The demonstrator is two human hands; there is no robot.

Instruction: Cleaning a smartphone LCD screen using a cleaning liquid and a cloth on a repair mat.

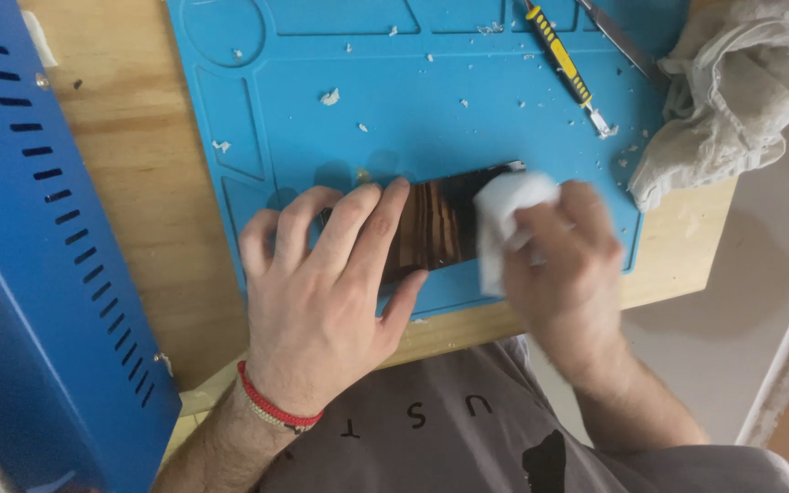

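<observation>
Pale wooden tabletop (130, 173) seen from above, mostly covered by a blue silicone work mat (394, 100) with moulded compartments and scattered white flecks. At the mat's near edge, a dark glossy phone (436, 228) lying flat, screen reflecting brown streaks. Left hand (326, 283) spread flat, fingers fanned over the phone's left end, pressing it onto the mat; red braided bracelet (276, 408) at the wrist. Right hand (563, 274), blurred, fingers curled around a white wipe (509, 215), pressed against the phone's right end. Beyond the hands, near the mat's far right corner, a yellow-and-black handled tool (563, 59) lying diagonally, with a slim metal blade tool (618, 41) just beside it. To the right, a crumpled grey-white cloth (732, 87) draped over the tabletop corner, touching the mat's edge. Along the left, a blue metal case (38, 274) with rows of dark vent slots. Below, grey shirt (449, 429) of the wearer; pale floor (741, 301) off to the right.
</observation>
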